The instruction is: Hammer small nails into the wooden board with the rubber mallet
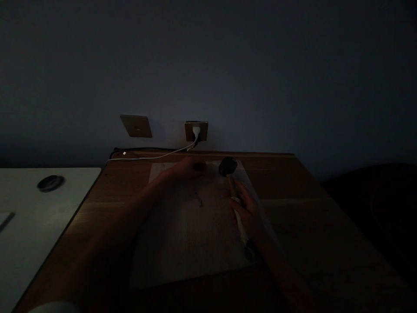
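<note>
The picture is very dark. My right hand [246, 208] is closed around a slim stick-like tool [241, 224], brown at its upper end and pale lower down, with a dark lower tip; its kind is unclear. Right by its upper end is a dark round object [227, 166]; whether the two are joined I cannot tell. My left hand [187, 167] is at the far edge of a pale rectangular sheet or board [176, 252], its fingers curled at a small dark brown shape [200, 166] that I cannot make out. Between the hands lies a small thin item [199, 200].
The sheet lies on a wooden table [293, 221] against a wall. A white cable [156, 157] runs along the back to a plug in a wall socket [196, 131]. To the left is a white tabletop [29, 243] with a dark round object [51, 183] on it.
</note>
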### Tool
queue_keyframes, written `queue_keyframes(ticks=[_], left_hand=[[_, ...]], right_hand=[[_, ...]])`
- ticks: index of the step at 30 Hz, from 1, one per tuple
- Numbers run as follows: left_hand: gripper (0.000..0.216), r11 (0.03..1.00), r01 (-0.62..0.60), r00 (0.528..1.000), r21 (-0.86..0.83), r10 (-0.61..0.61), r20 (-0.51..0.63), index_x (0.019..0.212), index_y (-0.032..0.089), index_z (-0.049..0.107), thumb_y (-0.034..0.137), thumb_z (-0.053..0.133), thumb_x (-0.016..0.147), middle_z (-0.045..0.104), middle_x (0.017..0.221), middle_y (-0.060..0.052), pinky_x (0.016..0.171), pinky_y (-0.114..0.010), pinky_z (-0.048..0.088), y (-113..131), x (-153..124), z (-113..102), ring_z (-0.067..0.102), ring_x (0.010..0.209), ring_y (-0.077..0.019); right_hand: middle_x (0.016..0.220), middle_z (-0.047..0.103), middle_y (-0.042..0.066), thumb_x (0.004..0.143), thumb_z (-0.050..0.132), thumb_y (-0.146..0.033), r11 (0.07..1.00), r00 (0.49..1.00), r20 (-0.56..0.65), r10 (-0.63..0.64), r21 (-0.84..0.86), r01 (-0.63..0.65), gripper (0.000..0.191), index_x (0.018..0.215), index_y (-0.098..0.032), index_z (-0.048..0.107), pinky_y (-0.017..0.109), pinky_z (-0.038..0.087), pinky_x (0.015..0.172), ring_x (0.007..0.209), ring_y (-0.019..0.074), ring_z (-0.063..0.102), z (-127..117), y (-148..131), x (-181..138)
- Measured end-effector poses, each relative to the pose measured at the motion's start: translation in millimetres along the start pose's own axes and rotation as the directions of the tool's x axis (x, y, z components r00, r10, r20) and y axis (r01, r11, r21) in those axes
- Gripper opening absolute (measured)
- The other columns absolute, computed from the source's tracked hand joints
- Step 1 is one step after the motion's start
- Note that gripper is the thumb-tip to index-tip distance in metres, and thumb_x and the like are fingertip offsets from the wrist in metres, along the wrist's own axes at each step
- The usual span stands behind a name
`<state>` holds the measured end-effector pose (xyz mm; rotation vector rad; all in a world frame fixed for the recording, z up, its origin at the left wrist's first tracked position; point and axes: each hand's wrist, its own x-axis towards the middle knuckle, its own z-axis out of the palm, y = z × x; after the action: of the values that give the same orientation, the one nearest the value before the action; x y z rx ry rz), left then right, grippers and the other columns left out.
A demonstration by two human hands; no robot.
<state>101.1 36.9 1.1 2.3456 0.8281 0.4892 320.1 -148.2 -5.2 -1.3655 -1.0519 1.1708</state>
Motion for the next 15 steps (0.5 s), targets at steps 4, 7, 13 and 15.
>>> queue_keyframes(ticks=[4,7,13,15], left_hand=[[0.018,0.997,0.000,0.998,-0.078,-0.005,-0.066,0.093,0.014,0.071,0.025,0.065,0.080,0.073,0.089,-0.005,0.075,-0.026,0.051,-3.7,-4.8,6.9,0.067,0.081,-0.0170],[0.015,0.999,0.026,0.991,-0.036,-0.030,-0.133,0.092,0.015,0.070,0.024,0.065,0.081,0.072,0.087,-0.004,0.075,-0.027,0.051,-1.5,-8.7,12.5,0.066,0.079,-0.0171],[0.017,0.997,0.077,0.981,-0.002,-0.076,-0.180,0.096,0.014,0.070,0.021,0.067,0.080,0.072,0.088,-0.004,0.075,-0.027,0.052,0.9,-13.5,17.8,0.066,0.079,-0.0168],[0.021,0.997,0.072,0.979,-0.021,-0.075,-0.190,0.100,0.015,0.070,0.020,0.068,0.079,0.073,0.091,-0.005,0.077,-0.027,0.053,-0.4,-13.9,18.0,0.068,0.081,-0.0166]], right_hand=[[0.101,0.067,0.001,0.081,0.067,-0.036,1.000,1.000,-0.008,0.010,-0.004,-0.010,0.069,0.146,-0.030,0.048,0.022,0.042,0.036,0.046,0.0060,0.047,-0.4,-1.1,-0.4],[0.101,0.067,0.001,0.080,0.068,-0.037,1.000,1.000,-0.006,0.001,-0.015,-0.001,0.069,0.146,-0.029,0.047,0.021,0.043,0.036,0.047,0.0063,0.048,0.0,-2.7,-0.8],[0.102,0.066,0.001,0.080,0.067,-0.038,1.000,1.000,0.003,0.022,-0.012,-0.022,0.073,0.149,-0.029,0.044,0.021,0.042,0.035,0.047,0.0067,0.047,1.5,-5.1,-1.1],[0.102,0.067,0.002,0.080,0.068,-0.038,1.000,1.000,0.002,0.020,-0.012,-0.020,0.072,0.148,-0.029,0.045,0.021,0.042,0.036,0.047,0.0066,0.047,1.5,-4.3,-0.7]])
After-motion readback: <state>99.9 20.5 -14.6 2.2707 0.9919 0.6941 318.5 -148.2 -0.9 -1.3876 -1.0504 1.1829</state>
